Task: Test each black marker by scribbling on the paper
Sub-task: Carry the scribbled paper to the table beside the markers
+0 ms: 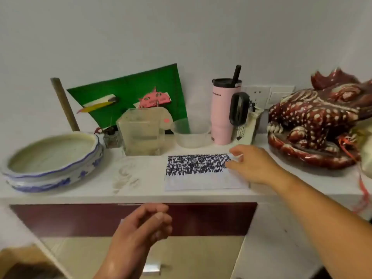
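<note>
Head view: we look down on a white desk [141,190] set against a pale wall [181,27].
Paper: the sheet [201,182] lies flat at centre right of the frame; rows of black scribble [197,164] fill its upper half.
Right hand: the right hand [253,164] sits at the sheet's upper right corner with its fingers curled; blur hides whether they pinch the paper or only touch it.
Left hand: the left hand [141,228] hangs at lower centre, off the desk, loosely curled, and we see nothing in it.
Hard to make out: dark tips rise from a small carton [247,127] behind the pink tumbler [221,113]; we cannot tell what they are.
Cut off: the red spotted figurine [314,127] runs past the right edge.
Surface: smudges mark the desk left of the sheet; a dark red drawer front [80,218] lies below.
</note>
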### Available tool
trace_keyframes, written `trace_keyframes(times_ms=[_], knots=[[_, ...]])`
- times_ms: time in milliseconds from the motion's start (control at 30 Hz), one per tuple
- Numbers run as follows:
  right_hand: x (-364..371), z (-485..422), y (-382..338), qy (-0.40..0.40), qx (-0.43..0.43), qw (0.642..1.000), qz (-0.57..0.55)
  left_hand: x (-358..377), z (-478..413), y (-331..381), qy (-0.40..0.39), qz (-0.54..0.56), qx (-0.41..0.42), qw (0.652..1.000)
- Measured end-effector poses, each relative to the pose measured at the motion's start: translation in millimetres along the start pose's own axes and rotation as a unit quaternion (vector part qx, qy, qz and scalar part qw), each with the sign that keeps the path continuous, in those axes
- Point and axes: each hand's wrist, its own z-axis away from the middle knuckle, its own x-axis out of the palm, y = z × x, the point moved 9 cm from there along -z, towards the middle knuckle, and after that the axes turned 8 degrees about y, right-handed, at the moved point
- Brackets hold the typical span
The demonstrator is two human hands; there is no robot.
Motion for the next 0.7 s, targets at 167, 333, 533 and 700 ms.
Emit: trace_keyframes(times_ms=[167, 333, 533, 700], knots=[[29.2, -30.8, 1.4, -0.107, 0.010, 0.993, 0.051, 9.7, -1.8, 2.3, -0.033, -0.033, 0.013, 0.999], [31.8, -40.9, 10.8, -0.111, 0.025, 0.992, 0.046, 8.2, 8.0, -4.3, -0.017, -0.036, 0.006, 0.999], [17.4, -25.9, 15.7, -0.050, 0.012, 0.999, -0.003, 8.3, 19.9, -14.4, 0.001, -0.051, -0.005, 0.999], [-24.8, 17.6, 43.9, 0.008, 0.062, 0.978, -0.199, 13.1, 30.0, -26.1, 0.008, -0.059, -0.015, 0.998]])
